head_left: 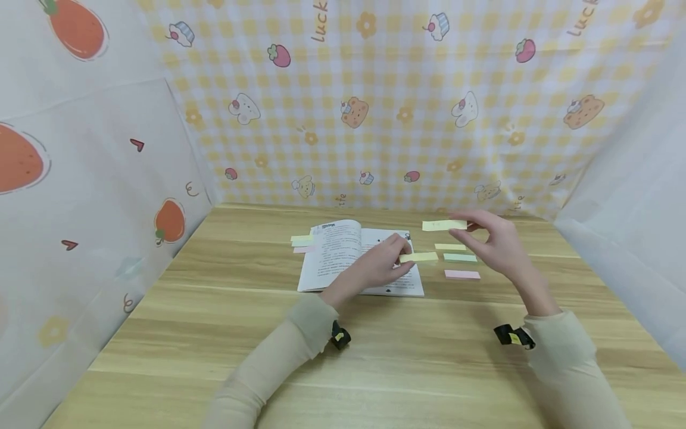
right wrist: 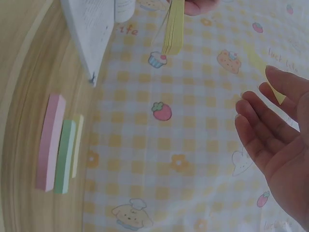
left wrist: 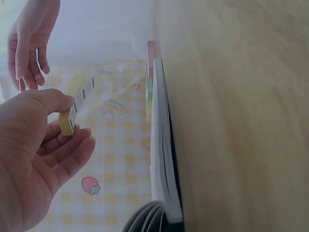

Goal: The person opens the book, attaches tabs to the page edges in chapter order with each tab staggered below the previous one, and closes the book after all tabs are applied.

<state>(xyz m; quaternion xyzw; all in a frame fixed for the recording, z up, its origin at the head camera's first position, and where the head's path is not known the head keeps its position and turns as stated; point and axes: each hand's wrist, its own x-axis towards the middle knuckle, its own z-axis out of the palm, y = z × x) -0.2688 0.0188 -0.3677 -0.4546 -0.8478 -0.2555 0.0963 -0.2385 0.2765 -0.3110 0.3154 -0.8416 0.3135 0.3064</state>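
Observation:
My left hand (head_left: 403, 261) hovers over the right page of an open book (head_left: 343, 256) and pinches a small yellow sticky-note pad (head_left: 419, 257) between thumb and fingers; the left wrist view shows that pad (left wrist: 66, 120) end-on in the left hand (left wrist: 67, 135). My right hand (head_left: 471, 229) is raised to the right of the book and pinches a single pale yellow sticky note (head_left: 443, 225) by its right end. In the right wrist view the right hand (right wrist: 270, 125) shows its palm, with the yellow note (right wrist: 263, 65) behind its fingertips.
Yellow (head_left: 450, 246), green (head_left: 460, 257) and pink (head_left: 462, 274) note pads lie on the wooden table (head_left: 375, 357) right of the book. More notes (head_left: 302, 241) stick out at the book's left edge. Printed cloth walls (head_left: 375, 107) enclose the back and sides.

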